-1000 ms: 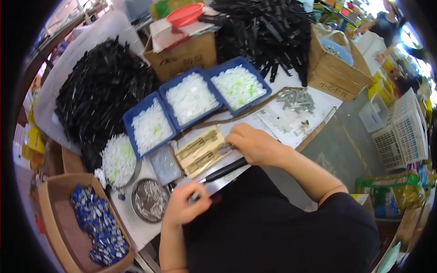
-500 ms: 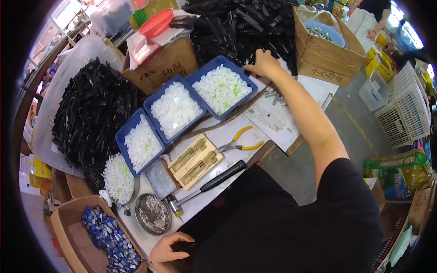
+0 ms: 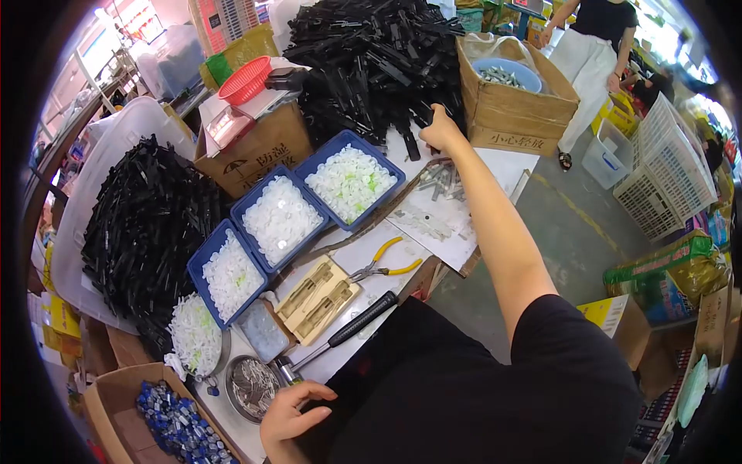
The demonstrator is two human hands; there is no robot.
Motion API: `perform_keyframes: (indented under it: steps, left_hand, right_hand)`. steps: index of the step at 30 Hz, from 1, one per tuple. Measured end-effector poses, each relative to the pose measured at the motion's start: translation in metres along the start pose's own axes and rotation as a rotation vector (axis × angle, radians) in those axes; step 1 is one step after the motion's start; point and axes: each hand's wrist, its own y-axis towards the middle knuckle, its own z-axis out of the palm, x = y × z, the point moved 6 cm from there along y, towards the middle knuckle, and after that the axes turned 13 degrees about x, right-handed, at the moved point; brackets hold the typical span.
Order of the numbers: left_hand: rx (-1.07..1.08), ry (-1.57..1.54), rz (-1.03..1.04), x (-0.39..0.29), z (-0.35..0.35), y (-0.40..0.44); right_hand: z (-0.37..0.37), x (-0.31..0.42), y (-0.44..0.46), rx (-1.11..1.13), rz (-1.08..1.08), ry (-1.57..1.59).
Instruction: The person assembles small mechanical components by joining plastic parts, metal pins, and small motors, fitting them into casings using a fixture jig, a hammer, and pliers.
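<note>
My right hand (image 3: 439, 131) reaches to the near edge of a large pile of black plastic strips (image 3: 379, 62). Its fingers are curled together against the strips; what lies between them is hidden. Close to my body, my left hand (image 3: 292, 414) is held with thumb and fingers apart and nothing in it. Beside it are a round metal dish of small metal pins (image 3: 255, 389) and a hammer (image 3: 362, 319) with a black grip. A beige two-cavity block (image 3: 318, 299) and yellow-handled pliers (image 3: 386, 269) lie further up the table.
Blue trays (image 3: 334, 223) hold small white plastic pieces. More black strips (image 3: 147, 240) fill a clear bin at left. A cardboard box (image 3: 510, 116) holds a blue bowl; another carton (image 3: 116, 402) holds blue-and-silver pieces. A person (image 3: 591, 62) stands at the far right.
The view has shifted, and more of the black pile and the standing person shows. My right hand has gone deeper against the strips. My left hand has risen slightly, nearer the hammer head.
</note>
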Motion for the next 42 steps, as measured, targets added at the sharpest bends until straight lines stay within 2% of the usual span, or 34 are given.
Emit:
perform_keyframes:
  steps: [2,5,8,10,11,13,17,23,30,31,32,34,37,40,42]
  left_hand:
    - [-0.054,-0.001,0.031,-0.001,-0.004,0.005]
    - [-0.127,-0.017,-0.048,-0.005,-0.006,0.016]
    - [-0.045,0.292,0.021,-0.011,-0.003,0.025]
    - [-0.048,0.384,0.109,-0.012,0.000,0.022]
    - [-0.068,0.376,0.092,-0.010,0.000,0.018]
    - [-0.153,0.171,0.065,-0.004,-0.003,0.013]
    - [-0.283,-0.046,0.071,-0.001,-0.011,0.025]
    - [-0.194,0.025,0.210,-0.030,-0.005,0.056]
    - [-0.165,0.021,0.126,-0.030,-0.006,0.060]
    - [-0.172,0.104,0.108,-0.033,-0.006,0.059]
    - [-0.181,0.193,0.093,-0.035,-0.008,0.058]
    - [-0.213,0.163,0.136,-0.027,-0.013,0.054]
    - [-0.332,-0.055,0.204,-0.021,-0.020,0.053]
    - [-0.508,-0.122,0.255,-0.028,-0.031,0.061]
    - [-0.569,-0.215,0.394,-0.036,-0.036,0.065]
  right_hand:
    - [0.002,0.005,-0.004,-0.004,-0.024,-0.060]
    - [0.022,0.011,0.003,0.063,-0.009,-0.253]
    - [0.034,0.012,0.008,0.114,0.018,-0.317]
    - [0.024,0.008,0.006,0.104,0.006,-0.213]
    - [0.015,0.006,0.002,0.091,-0.014,-0.107]
    - [0.002,0.007,-0.012,0.060,-0.089,0.103]
    - [0.012,0.014,-0.036,0.030,-0.179,-0.006]
    - [0.002,0.004,-0.030,-0.011,-0.108,0.054]
    - [0.018,0.003,-0.017,0.000,-0.058,-0.109]
    - [0.020,0.001,-0.013,0.006,-0.046,-0.132]
    - [0.020,-0.001,-0.011,0.008,-0.037,-0.130]
    - [0.010,-0.004,-0.016,-0.029,-0.050,0.007]
    - [-0.002,0.014,-0.048,-0.046,-0.205,0.409]
    - [0.036,0.072,-0.108,0.075,-0.697,0.304]
    - [0.077,0.092,-0.143,0.423,-0.687,0.377]
